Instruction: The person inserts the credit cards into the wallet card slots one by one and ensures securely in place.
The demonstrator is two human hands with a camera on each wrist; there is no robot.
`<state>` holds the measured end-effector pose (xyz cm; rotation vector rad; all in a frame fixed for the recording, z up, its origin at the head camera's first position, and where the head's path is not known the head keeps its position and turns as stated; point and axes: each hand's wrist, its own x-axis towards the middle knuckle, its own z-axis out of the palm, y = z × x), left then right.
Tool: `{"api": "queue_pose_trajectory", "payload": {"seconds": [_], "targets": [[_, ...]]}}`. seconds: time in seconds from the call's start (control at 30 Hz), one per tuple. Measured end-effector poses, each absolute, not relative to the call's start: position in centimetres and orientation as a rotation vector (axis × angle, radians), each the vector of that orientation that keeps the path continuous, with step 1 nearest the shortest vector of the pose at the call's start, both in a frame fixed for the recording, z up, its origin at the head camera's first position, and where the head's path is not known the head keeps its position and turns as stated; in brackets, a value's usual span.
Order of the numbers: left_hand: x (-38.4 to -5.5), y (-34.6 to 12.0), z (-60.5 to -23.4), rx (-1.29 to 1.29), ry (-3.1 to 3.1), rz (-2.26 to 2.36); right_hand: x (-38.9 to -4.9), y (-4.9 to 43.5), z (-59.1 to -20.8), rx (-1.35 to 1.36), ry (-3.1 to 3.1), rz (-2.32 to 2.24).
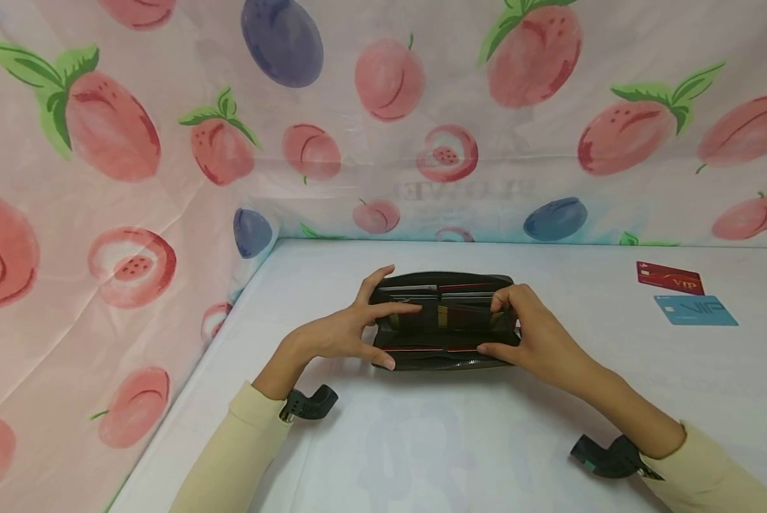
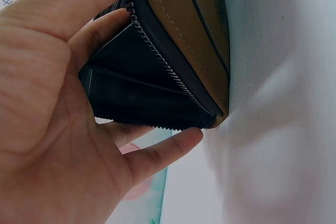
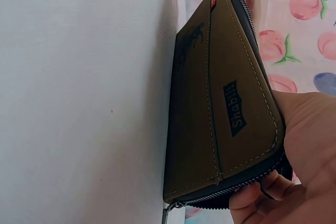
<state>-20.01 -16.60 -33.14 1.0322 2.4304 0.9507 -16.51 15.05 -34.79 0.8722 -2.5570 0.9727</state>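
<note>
A long zip wallet stands unzipped on the white table, its dark inside facing up. Cards poke from slots along both inner walls. My left hand grips the wallet's left end: thumb on the near side, one finger reaching inside, another at the far rim. At the opposite end, my right hand holds the near wall, thumb over its inner side and a bent finger inside. The right wrist view shows the wallet's brown stitched outside with a dark label. In the left wrist view, the zipper teeth edge the dark gusset.
On the table at the right lie a red VIP card and a blue VIP card, nearly touching. Fruit-printed cloth walls rise at the back and left. A black device sits on each wrist.
</note>
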Motion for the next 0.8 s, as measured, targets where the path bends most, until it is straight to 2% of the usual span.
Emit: {"api": "queue_pose_trajectory", "payload": {"seconds": [0.8], "targets": [[-19.98, -16.53, -32.92, 1.045, 2.413, 0.964, -16.6, 14.76, -34.97, 0.791, -2.609, 0.974]]}}
